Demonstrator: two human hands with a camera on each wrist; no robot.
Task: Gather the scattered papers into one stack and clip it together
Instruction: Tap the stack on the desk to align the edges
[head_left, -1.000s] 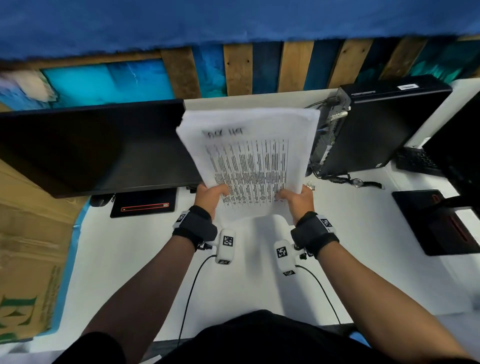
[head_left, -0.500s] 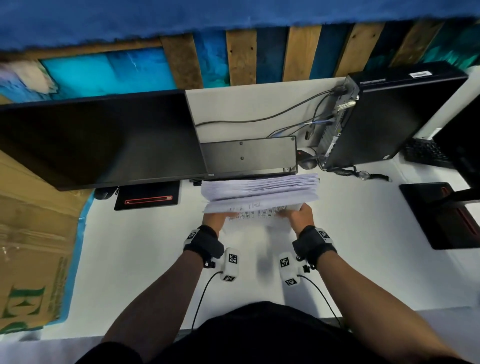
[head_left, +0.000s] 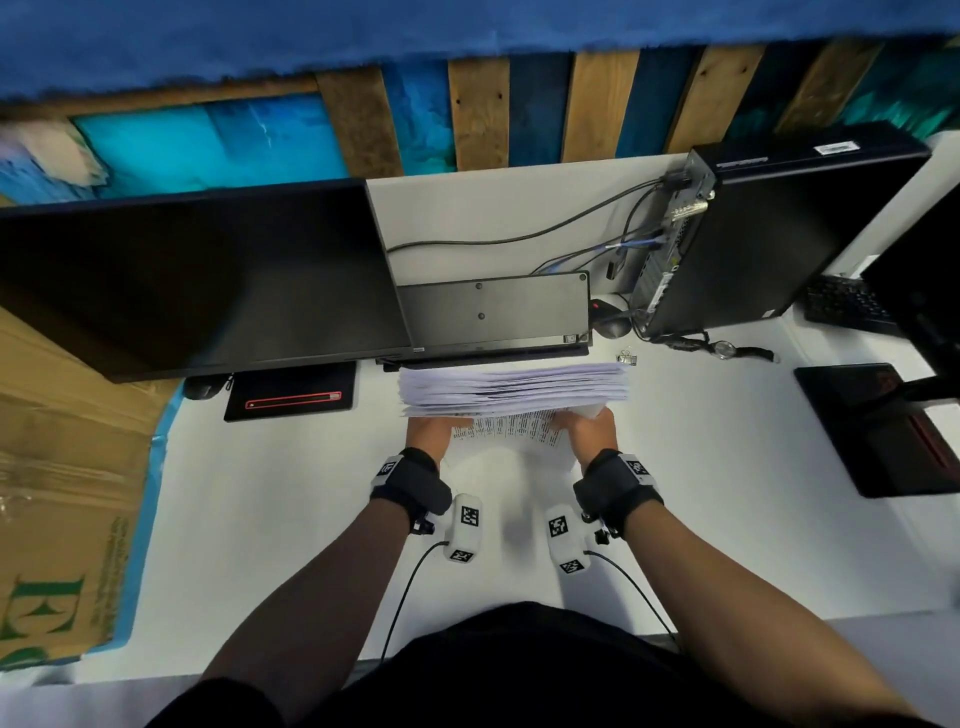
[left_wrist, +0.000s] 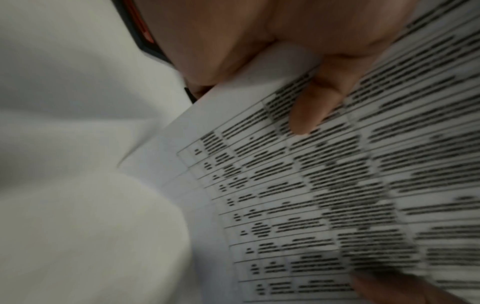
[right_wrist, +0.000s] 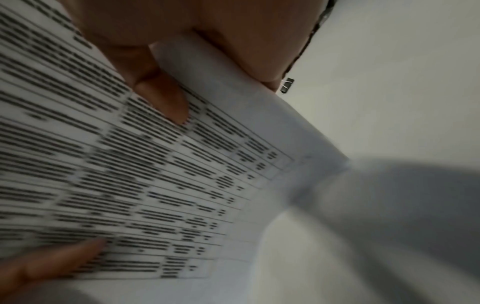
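**Both hands gripping the paper stack on edge over the desk**

The person is holding the stack of papers in front of them, above the white desk, with its top edge facing up toward the head camera so the sheet edges are showing as layered lines. The left hand is gripping the stack's left side and the right hand is gripping its right side. In the left wrist view, the left thumb is pressing on the printed table of the near sheet while the other fingers are wrapping round behind the papers. The right wrist view is showing the same on the other side: the right thumb is lying on the printed face and the fingers are curling behind the edge. Both wrist views are blurred.

A binder clip is lying on the desk just beyond the stack's right corner, apart from both hands; it is also showing small in the right wrist view. Behind the stack, 1 dark monitor is standing to the left, a keyboard is propped on edge, and a black computer case is standing to the right with cables running from it. A cardboard box is sitting at the far left.
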